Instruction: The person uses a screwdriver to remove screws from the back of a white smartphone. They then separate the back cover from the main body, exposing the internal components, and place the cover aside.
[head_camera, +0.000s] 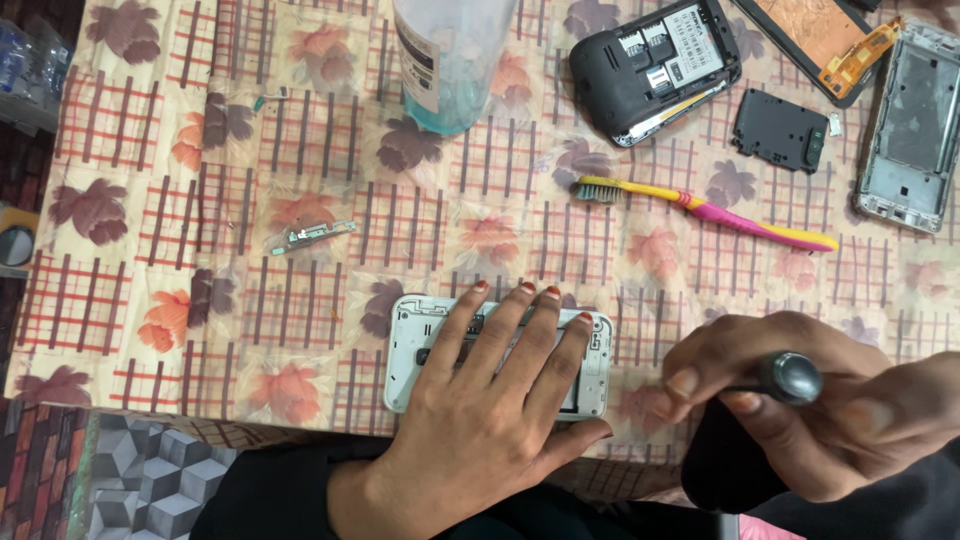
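My left hand lies flat, fingers spread, on an opened white phone at the table's near edge, pressing it down. My right hand is closed around a dark screwdriver whose rounded metal cap faces the camera; it hovers just right of the phone. The screwdriver's tip is hidden behind my fingers.
A yellow and pink toothbrush lies beyond the phone. Further back stand a clear bottle with blue liquid, a black opened phone, a black cover piece, a silver phone frame and a copper-coloured panel. A small metal part lies left.
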